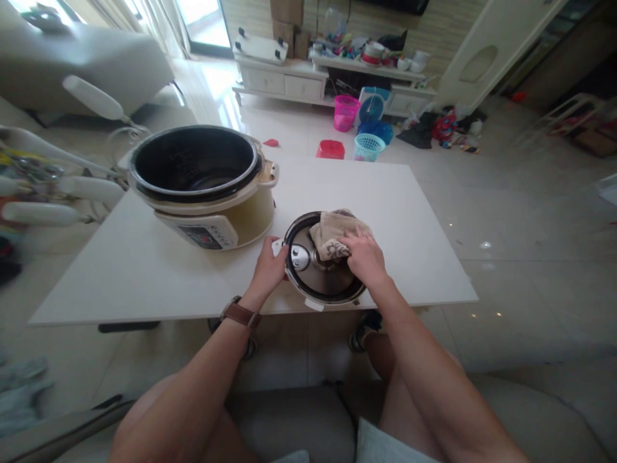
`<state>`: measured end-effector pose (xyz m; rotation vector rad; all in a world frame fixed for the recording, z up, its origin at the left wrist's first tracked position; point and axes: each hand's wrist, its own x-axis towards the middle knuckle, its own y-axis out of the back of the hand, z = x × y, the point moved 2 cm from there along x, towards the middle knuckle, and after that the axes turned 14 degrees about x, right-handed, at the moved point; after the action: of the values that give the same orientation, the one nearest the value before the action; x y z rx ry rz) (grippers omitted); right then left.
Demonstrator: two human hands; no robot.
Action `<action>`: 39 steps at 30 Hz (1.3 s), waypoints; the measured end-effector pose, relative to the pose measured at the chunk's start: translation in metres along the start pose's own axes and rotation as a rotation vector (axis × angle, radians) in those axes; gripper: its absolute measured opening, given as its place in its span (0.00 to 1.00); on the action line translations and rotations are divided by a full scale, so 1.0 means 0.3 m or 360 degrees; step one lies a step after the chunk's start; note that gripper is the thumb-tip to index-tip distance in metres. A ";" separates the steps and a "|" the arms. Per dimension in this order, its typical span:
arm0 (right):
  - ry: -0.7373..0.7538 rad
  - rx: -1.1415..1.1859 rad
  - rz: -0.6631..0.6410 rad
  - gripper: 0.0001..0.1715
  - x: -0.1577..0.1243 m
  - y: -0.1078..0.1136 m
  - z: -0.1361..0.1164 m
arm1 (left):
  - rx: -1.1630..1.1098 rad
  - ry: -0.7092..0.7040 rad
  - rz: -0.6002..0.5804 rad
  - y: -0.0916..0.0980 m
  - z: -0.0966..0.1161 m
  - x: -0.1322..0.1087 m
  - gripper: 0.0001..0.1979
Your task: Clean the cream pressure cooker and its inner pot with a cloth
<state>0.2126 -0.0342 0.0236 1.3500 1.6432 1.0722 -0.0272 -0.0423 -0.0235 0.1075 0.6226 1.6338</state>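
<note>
so, on one smooth white table [371,183] sits one rounded, dark-lined cooker [207,207], with, to its right at the near edge, one round metal lid [328,281] ringed in black, its side gripped by your left hand [268,267], and one soft, patterned beige cloth [333,230] held against the lid in your right hand [365,258].

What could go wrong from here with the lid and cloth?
1. The lid is at the table's near edge; if the left hand loosens, it might slip off.
2. The cloth under the right hand could snag on the metal fitting beside it.
3. The cooker stands open, so something might drop in.
</note>
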 end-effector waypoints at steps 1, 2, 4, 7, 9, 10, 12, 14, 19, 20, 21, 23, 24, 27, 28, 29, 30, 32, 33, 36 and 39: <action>-0.0099 -0.0043 -0.0088 0.34 -0.005 -0.007 -0.002 | -0.0010 0.0006 -0.0010 -0.001 0.004 -0.002 0.14; -0.0182 -0.0087 -0.0170 0.32 -0.011 -0.012 -0.008 | -0.0019 0.0004 -0.0021 -0.001 0.009 -0.005 0.14; -0.0297 -0.0168 -0.0298 0.27 -0.025 -0.013 -0.030 | -0.0018 -0.0013 -0.0033 -0.001 0.023 -0.013 0.13; -0.0286 -0.0200 -0.0443 0.23 -0.040 -0.001 -0.063 | 0.0027 -0.0071 -0.0015 0.001 0.039 -0.025 0.13; -0.0184 -0.0103 -0.0529 0.20 -0.044 0.005 -0.071 | 0.0063 -0.0111 0.0003 0.001 0.041 -0.030 0.14; -0.0129 0.0008 -0.0581 0.18 -0.045 0.005 -0.070 | 0.0076 -0.0127 0.0010 0.001 0.040 -0.031 0.14; -0.0051 0.0389 -0.0720 0.13 -0.047 -0.001 -0.062 | 0.0099 -0.0158 0.0032 0.001 0.034 -0.027 0.14; -0.0069 0.0928 -0.0815 0.10 -0.045 -0.009 -0.047 | 0.0116 -0.0186 0.0060 0.000 0.026 -0.020 0.15; -0.0520 0.1964 -0.0218 0.17 -0.014 -0.001 0.026 | 0.0077 -0.0098 0.0049 -0.005 0.012 -0.002 0.14; -0.0589 0.2049 0.0007 0.18 -0.008 0.005 0.044 | 0.0060 -0.0069 0.0045 -0.006 0.011 -0.001 0.13; -0.0620 0.2099 0.0235 0.18 -0.002 0.012 0.059 | 0.0043 -0.0044 0.0042 -0.006 0.012 -0.001 0.13; -0.0551 0.2094 0.0634 0.18 0.004 0.023 0.078 | 0.0019 -0.0014 0.0036 -0.006 0.016 -0.004 0.13; -0.0471 0.2040 0.0783 0.18 0.004 0.026 0.081 | 0.0018 -0.0010 0.0037 -0.005 0.019 -0.005 0.13; -0.0229 0.1725 0.0952 0.17 -0.004 0.017 0.055 | 0.0044 -0.0040 0.0046 -0.002 0.027 -0.010 0.12; -0.0180 0.1592 0.0908 0.18 -0.007 0.007 0.036 | 0.0047 -0.0055 0.0046 -0.002 0.028 -0.012 0.12; -0.0148 0.1456 0.0815 0.18 -0.011 -0.007 0.014 | 0.0048 -0.0072 0.0042 -0.001 0.027 -0.012 0.12; -0.0130 0.1313 0.0684 0.18 -0.014 -0.023 -0.012 | 0.0047 -0.0089 0.0037 -0.001 0.026 -0.013 0.12; -0.0107 0.0986 0.0366 0.19 -0.020 -0.056 -0.070 | 0.0043 -0.0132 0.0022 -0.001 0.021 -0.014 0.13; -0.0096 0.0813 0.0213 0.20 -0.024 -0.070 -0.099 | 0.0041 -0.0153 0.0016 0.000 0.018 -0.014 0.13; -0.0070 0.0411 -0.0095 0.25 -0.037 -0.088 -0.172 | 0.0028 -0.0178 0.0001 0.001 0.009 -0.015 0.16; -0.0092 0.0262 -0.0188 0.30 -0.044 -0.078 -0.206 | 0.0026 -0.0145 -0.0015 0.002 0.004 -0.016 0.18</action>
<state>0.1496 -0.0584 0.0255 1.3558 1.7762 0.8376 -0.0264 -0.0463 -0.0208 0.1893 0.5658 1.6056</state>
